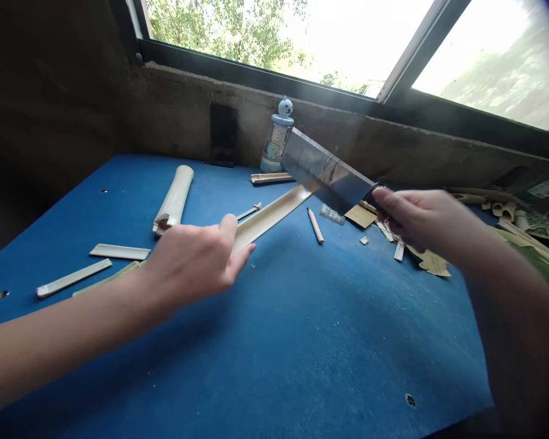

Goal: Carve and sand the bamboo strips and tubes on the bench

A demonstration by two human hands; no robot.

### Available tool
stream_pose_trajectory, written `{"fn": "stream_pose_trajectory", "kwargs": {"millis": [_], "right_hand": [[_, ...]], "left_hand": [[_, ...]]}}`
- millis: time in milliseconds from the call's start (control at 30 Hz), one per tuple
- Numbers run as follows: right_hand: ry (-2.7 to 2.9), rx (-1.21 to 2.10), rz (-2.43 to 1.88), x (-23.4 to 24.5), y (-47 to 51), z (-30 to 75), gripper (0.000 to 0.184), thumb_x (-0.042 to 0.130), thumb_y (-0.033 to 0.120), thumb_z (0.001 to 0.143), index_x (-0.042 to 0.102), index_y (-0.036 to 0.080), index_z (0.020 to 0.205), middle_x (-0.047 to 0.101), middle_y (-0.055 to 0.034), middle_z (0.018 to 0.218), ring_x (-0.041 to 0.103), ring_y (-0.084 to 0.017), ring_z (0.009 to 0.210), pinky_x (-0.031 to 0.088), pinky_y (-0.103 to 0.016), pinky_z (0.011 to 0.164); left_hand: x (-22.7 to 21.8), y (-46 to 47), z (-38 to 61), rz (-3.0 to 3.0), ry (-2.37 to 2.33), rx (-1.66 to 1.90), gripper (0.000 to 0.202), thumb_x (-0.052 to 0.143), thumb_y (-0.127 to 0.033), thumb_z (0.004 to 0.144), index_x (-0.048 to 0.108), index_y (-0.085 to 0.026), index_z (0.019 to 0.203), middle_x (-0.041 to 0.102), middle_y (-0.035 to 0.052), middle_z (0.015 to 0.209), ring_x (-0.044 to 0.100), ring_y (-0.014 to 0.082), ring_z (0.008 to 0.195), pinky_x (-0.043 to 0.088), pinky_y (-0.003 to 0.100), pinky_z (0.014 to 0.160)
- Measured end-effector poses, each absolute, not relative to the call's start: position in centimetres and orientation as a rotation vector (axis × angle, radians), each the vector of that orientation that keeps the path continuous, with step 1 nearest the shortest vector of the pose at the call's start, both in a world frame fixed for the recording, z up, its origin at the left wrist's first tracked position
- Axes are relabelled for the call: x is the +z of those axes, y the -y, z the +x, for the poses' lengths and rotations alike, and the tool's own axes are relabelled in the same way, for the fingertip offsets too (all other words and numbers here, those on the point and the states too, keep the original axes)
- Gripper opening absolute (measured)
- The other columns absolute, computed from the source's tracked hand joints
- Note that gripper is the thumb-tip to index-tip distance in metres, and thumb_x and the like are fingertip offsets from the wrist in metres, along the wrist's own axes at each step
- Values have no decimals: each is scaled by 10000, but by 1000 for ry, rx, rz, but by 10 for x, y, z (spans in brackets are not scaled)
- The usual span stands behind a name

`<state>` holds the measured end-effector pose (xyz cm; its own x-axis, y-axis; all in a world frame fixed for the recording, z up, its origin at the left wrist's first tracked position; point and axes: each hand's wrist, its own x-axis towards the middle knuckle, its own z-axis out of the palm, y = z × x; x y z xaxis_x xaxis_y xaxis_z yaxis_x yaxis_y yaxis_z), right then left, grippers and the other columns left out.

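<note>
Left grip (196,253) wraps the near end of the strip (274,214), whose long axis slants away to the right above the worktop (302,341). Right grip (412,214) lies off to the right, holding the knife (333,174), its blade angled across the strip's far end; whether they touch, I cannot tell.

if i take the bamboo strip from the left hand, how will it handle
Probably stiff: the bamboo strip juts from the left hand without visible sag. Likely light for its size, being a narrow, open trough. Laid down, its curved profile might rock.
</note>
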<state>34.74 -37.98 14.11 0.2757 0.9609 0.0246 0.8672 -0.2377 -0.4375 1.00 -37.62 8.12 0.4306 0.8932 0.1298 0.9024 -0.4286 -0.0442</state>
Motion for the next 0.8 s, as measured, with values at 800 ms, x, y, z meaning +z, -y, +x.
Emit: {"fn": "stream_pose_trajectory", "kwargs": {"millis": [800], "right_hand": [[1781, 537, -2207, 106, 377, 335, 606, 466, 739, 1014, 593, 221, 727, 661, -75, 695, 584, -199, 562, 368, -336, 512]], "left_hand": [[69, 387, 13, -2577, 1569, -51, 432, 381, -475, 1022, 671, -157, 986, 658, 127, 638, 671, 326, 556, 340, 337, 488]]}}
